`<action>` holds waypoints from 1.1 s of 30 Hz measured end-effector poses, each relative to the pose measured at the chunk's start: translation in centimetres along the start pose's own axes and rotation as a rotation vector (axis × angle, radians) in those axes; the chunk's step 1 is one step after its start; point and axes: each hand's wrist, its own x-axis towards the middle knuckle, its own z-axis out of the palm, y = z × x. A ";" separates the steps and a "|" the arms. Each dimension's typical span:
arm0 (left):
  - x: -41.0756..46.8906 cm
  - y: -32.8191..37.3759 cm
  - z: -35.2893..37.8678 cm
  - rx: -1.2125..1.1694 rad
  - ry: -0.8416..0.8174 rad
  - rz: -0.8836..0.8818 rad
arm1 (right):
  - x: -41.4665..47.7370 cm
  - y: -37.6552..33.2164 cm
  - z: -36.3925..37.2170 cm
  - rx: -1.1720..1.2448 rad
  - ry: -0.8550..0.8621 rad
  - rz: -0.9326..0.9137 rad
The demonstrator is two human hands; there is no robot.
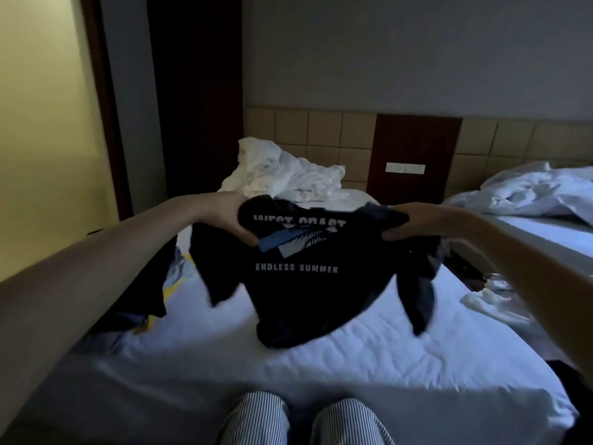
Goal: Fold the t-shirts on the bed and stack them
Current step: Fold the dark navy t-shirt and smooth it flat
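Both hands, left hand (224, 216) & right hand (417, 221), are pinching the dark t-shirt (308, 284) at its shoulders; soft, light, drooping, prob. best held there.

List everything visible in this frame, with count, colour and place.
t-shirt: one, dark navy with white print, held over the bed.
clothes pile: one, dark with yellow, bed's left edge.
crumpled bedding: one heap, white, head of bed.
bed: one, white sheet, centre.
second bed: one, white rumpled duvet, right.
wall switch: one, pale, dark panel between beds.
knees: two, striped trousers, bottom centre.
left hand: one, grips the t-shirt's top left.
right hand: one, grips its top right.
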 end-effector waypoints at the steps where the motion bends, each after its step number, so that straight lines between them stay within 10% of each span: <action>1: 0.4 -0.3 -0.1 0.180 0.021 -0.023 | 0.4 0.0 0.2 -0.244 -0.027 0.023; 5: 1.4 -0.1 0.1 0.209 0.221 -0.068 | 2.2 -0.3 1.0 -0.655 0.148 0.003; 9: 1.5 -0.5 0.8 -0.382 0.237 -0.049 | 2.6 0.6 1.3 -0.195 0.256 0.017; 13: 1.5 -0.8 1.0 -0.452 0.284 0.039 | 2.3 0.5 1.7 0.223 0.291 -0.027; 21: 2.9 -2.5 3.3 0.019 -0.069 -0.104 | 4.2 1.9 3.7 -0.517 0.030 0.017; 29: 5.8 -5.2 6.2 -0.358 -0.312 -0.225 | 6.5 5.2 5.9 0.059 -0.029 0.191; 33: 9.2 -6.9 7.1 -0.266 -0.412 -0.224 | 9.7 6.7 6.0 -0.050 -0.147 0.156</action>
